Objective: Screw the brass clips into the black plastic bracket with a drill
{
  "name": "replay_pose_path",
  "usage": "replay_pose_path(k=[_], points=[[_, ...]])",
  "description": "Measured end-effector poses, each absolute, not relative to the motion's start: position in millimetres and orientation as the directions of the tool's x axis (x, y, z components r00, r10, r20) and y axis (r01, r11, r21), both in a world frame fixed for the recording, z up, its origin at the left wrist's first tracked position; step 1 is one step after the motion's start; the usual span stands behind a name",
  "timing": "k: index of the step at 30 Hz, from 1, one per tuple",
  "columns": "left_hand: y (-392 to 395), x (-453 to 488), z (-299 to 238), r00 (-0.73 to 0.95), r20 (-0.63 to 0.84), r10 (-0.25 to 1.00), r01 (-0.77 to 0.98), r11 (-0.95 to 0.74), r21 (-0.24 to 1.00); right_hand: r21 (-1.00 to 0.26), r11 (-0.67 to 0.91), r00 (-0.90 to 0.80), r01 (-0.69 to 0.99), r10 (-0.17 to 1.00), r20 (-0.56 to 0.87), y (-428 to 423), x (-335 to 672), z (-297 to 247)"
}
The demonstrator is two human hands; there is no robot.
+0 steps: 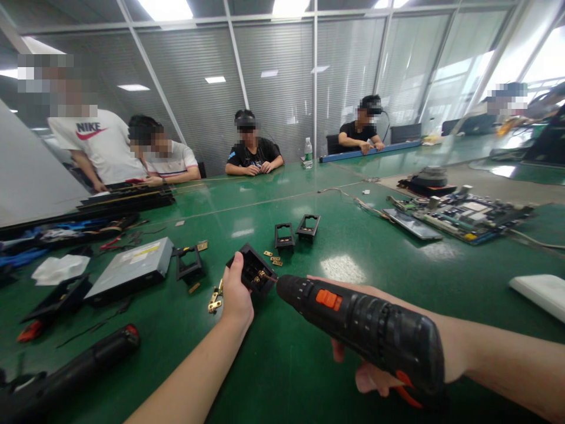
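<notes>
My left hand (239, 297) grips a black plastic housing (247, 259), tilted above the green table, with brass-coloured fittings inside it. In my right hand (369, 377) is a black cordless drill (362, 321) with an orange switch on top. The drill's bit reaches into the housing at the brass fittings; whether it sits on a screw is too small to tell. Loose brass pieces (215, 304) lie beside my left hand. Farther back, more small brass plates (276, 261) lie near two black plastic frames (283, 237).
Another black frame (189, 265) and a silver disc drive (132, 268) are on the left. A second black tool (83, 359) lies at the near left. Circuit boards (474, 215) and a flat metallic panel (412, 224) occupy the right. Several people sit or stand across the table.
</notes>
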State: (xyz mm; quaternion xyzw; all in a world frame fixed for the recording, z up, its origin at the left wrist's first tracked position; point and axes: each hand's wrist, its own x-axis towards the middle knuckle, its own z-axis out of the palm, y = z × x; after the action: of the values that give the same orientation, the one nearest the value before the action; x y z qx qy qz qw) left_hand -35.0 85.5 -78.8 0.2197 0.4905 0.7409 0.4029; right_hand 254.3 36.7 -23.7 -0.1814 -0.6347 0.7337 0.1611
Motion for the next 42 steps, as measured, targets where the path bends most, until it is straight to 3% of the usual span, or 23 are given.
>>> replay_pose_path(k=[7, 27, 32, 42], points=[[84, -34, -80, -0.582, -0.043, 0.812, -0.364, -0.213, 0.907, -0.979, -0.201, -0.836, 0.047, 0.529, -0.149, 34, 255, -18], [84, -36, -77, -0.547, -0.076, 0.834, -0.363, -0.154, 0.919, -0.973, -0.230, -0.843, 0.005, 0.522, -0.128, 36, 251, -20], [84, -39, -77, -0.527, -0.079, 0.847, -0.287, -0.090, 0.954, -0.933, -0.348, -0.827, 0.088, 0.497, -0.263, 40, 245, -10], [84, -39, -77, -0.503, -0.085, 0.860, -0.236, -0.042, 0.971, -0.981, 0.072, -0.755, 0.181, 0.649, -0.091, 45, 259, -13]])
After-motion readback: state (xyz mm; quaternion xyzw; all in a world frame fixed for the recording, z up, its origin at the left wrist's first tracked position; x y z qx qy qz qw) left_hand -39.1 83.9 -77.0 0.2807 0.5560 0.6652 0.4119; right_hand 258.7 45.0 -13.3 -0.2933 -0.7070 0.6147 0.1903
